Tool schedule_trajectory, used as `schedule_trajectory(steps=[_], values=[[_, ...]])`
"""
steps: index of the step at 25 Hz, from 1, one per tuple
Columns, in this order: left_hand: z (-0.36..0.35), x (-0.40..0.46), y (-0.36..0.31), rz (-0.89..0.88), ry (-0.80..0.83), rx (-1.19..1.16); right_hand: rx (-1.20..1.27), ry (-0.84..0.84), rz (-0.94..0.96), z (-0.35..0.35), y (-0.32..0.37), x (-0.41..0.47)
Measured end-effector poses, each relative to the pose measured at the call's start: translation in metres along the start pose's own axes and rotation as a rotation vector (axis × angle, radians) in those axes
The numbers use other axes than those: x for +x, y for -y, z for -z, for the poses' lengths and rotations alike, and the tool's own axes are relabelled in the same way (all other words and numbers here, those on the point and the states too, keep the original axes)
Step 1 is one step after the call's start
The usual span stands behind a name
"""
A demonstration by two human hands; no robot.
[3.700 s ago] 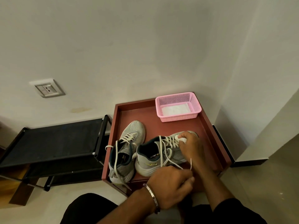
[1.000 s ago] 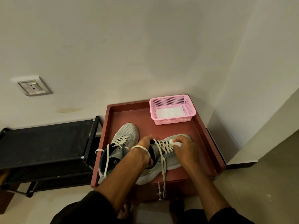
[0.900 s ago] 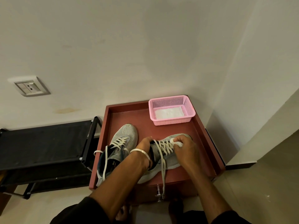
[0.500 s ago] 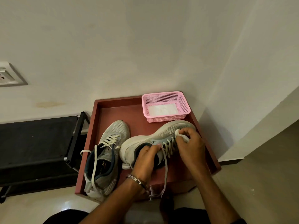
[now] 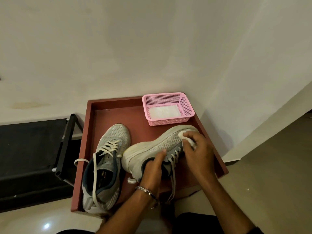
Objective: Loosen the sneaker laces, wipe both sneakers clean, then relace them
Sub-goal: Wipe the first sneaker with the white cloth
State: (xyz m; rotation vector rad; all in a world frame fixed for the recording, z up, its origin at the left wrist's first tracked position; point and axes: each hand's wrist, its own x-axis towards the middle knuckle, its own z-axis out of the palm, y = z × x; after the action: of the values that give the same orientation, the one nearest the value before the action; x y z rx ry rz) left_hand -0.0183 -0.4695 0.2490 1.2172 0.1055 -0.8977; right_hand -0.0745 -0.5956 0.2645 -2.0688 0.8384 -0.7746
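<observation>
Left hand [image 5: 152, 168]: bare, no glove and no ring that I can see.
Left wrist: a thin metal bracelet [image 5: 145, 190], silver in colour, with small dark letters engraved; too small to read.
Right hand [image 5: 198, 150]: bare, nothing worn on the fingers that show.
Forearms: both uncovered, no sleeves on them.
Lower edge: dark, nearly black clothing [image 5: 195, 222] under the arms.

Tilted sneaker [image 5: 157, 146] between two hands, wipe [image 5: 187, 140] against toe
</observation>
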Motion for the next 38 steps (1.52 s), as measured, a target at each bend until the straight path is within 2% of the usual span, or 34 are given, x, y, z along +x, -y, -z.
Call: schedule_trajectory(steps=[3,5,9,13,14,17,18,21,22,26,27,30,31,34,35,38], values=[[0.001,0.0,-0.001,0.033,-0.019,0.034,-0.104,0.11,0.23,-0.01,0.007,-0.018],[0.002,-0.003,0.001,0.041,-0.018,0.029,-0.167,0.113,0.35,-0.008,-0.001,-0.013],[0.005,-0.007,0.004,0.083,0.047,-0.081,-0.18,-0.031,0.117,0.006,-0.012,0.006],[0.006,-0.005,0.006,0.177,0.091,-0.225,-0.221,0.172,0.402,-0.014,-0.001,-0.02],[0.006,-0.004,0.006,0.176,0.097,-0.22,-0.211,0.15,0.386,-0.01,-0.004,-0.011],[0.008,-0.004,0.008,0.146,0.089,-0.154,-0.181,-0.111,0.124,0.01,-0.017,0.018],[0.007,-0.003,0.008,0.153,0.09,-0.161,-0.176,-0.132,0.094,0.008,-0.017,0.018],[0.005,-0.002,0.009,0.198,0.102,-0.231,-0.2,0.034,0.28,-0.016,-0.007,-0.005],[0.005,-0.003,0.01,0.194,0.095,-0.242,-0.189,0.041,0.321,-0.017,-0.008,-0.002],[0.006,-0.004,0.016,0.144,0.013,-0.161,-0.138,-0.202,0.036,0.002,-0.017,0.022],[0.005,-0.004,0.016,0.144,-0.003,-0.169,-0.158,-0.178,0.057,0.001,-0.015,0.018],[0.001,-0.006,0.014,0.17,0.002,-0.212,-0.267,0.014,0.313,-0.015,-0.01,0.0],[0.001,-0.006,0.014,0.172,-0.008,-0.213,-0.257,-0.006,0.302,-0.012,-0.014,0.006],[0.002,-0.006,0.015,0.163,-0.003,-0.197,-0.184,-0.238,0.047,0.006,-0.018,0.023],[0.004,-0.004,0.016,0.171,0.002,-0.209,-0.194,-0.23,0.051,0.006,-0.017,0.02],[0.003,-0.003,0.015,0.219,0.03,-0.273,-0.228,-0.077,0.263,-0.003,-0.01,0.007]])
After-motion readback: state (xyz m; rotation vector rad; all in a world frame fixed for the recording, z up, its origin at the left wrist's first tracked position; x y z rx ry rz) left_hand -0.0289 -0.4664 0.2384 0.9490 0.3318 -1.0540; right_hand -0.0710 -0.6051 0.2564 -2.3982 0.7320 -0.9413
